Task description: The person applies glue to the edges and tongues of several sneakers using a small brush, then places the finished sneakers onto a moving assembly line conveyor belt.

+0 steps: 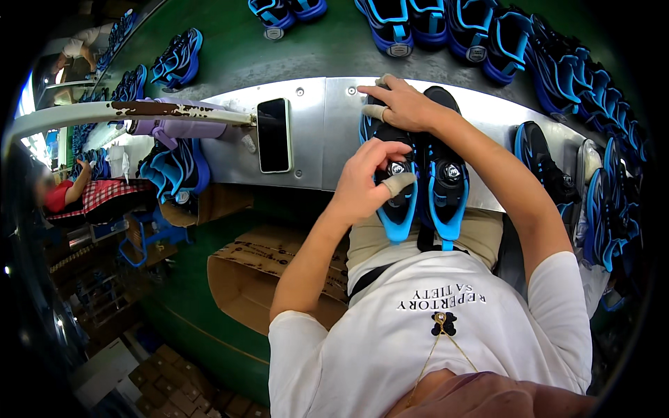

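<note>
Two black sneakers (447,139) with bright blue trim lie side by side in front of me, toes pointing away, on the metal edge of the bench and over my lap. Each has a round dial (452,173) on its tongue. My left hand (369,174) curls its thumb and forefinger around the dial of the left sneaker (398,221). Across that sneaker's toe lies my right hand (405,104), gripping it from above and hiding most of the toe. Beige finger covers sit on some of my fingertips.
A black-screened phone (274,136) and a lilac bottle (181,127) lie left on the metal edge (313,90). Rows of similar sneakers (481,35) stand beyond and to the right. An open cardboard box (240,282) is below left. A worn white bar (104,111) crosses the left; another person (83,195) sits there.
</note>
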`<state>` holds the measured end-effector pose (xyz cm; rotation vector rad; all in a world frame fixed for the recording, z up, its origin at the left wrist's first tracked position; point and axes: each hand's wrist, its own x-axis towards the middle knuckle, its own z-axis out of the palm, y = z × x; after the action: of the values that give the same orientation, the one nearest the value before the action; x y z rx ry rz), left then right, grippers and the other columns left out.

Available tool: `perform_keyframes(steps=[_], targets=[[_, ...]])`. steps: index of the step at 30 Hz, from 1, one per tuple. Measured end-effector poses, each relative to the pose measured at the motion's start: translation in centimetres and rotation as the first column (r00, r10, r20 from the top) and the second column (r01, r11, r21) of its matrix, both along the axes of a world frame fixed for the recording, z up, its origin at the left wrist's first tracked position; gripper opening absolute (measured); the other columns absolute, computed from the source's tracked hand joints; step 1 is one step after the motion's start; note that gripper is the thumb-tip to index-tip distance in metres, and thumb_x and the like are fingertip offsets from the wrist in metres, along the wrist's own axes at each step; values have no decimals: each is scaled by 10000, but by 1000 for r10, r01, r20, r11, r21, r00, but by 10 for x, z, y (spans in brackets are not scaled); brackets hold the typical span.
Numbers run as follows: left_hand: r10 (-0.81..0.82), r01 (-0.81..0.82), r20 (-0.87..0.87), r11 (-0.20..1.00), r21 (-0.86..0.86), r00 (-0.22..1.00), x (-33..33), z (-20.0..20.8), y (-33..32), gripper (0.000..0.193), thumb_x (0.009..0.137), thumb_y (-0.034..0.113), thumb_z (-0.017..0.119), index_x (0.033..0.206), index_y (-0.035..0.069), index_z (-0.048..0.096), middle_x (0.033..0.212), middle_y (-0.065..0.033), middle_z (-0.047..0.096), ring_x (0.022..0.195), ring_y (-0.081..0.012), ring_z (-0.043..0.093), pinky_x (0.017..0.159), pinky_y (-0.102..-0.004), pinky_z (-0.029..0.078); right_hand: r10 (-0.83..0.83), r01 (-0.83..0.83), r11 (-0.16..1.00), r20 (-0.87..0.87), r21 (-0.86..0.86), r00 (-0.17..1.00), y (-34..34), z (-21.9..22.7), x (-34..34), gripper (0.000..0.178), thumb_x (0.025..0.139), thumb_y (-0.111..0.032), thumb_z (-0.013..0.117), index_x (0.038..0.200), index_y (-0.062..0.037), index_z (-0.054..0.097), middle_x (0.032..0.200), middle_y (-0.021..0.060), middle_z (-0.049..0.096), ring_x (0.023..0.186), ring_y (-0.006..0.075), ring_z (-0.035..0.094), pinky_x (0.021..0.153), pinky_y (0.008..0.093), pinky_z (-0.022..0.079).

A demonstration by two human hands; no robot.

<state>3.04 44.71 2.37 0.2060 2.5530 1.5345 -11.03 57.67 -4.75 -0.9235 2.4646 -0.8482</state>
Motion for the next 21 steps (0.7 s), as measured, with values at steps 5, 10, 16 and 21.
perform_keyframes(steps=[5, 10, 16, 21], targets=[[-99, 101, -51, 994, 52, 994, 3, 1, -5, 476, 714, 239, 807, 1079, 29, 585, 1028, -100, 570, 946, -222, 508, 847, -297, 408, -9, 8, 1000, 19, 20, 1000, 1, 1, 0, 489, 942, -415, 525, 1384, -212, 481, 1310, 225, 458, 1241, 384, 429, 1054, 412, 355], [82, -118, -136, 952, -282, 987, 6, 0, 13, 501, 666, 321, 835, 978, 37, 566, 998, -99, 516, 967, -282, 488, 845, -347, 418, -16, 16, 1000, 0, 9, 1000, 1, -3, -1, 487, 940, -416, 530, 1378, -208, 486, 1302, 227, 463, 1235, 385, 433, 1046, 414, 363], [-194, 210, -140, 972, 109, 971, -5, -17, -15, 254, 755, 164, 755, 969, 65, 659, 1021, -60, 641, 1004, -238, 519, 902, -338, 417, -6, 6, 1000, -13, -10, 1000, 1, -4, 1, 485, 938, -411, 538, 1374, -204, 490, 1294, 229, 469, 1219, 380, 448, 1034, 408, 376], [-71, 8, -364, 985, -170, 929, 14, -11, 3, 410, 773, 267, 737, 1121, 70, 644, 1147, -89, 599, 1061, -289, 476, 944, -373, 399, -8, 7, 1000, -35, -6, 999, 3, -5, 1, 478, 941, -395, 539, 1375, -203, 486, 1283, 229, 472, 1202, 385, 461, 1025, 409, 385]])
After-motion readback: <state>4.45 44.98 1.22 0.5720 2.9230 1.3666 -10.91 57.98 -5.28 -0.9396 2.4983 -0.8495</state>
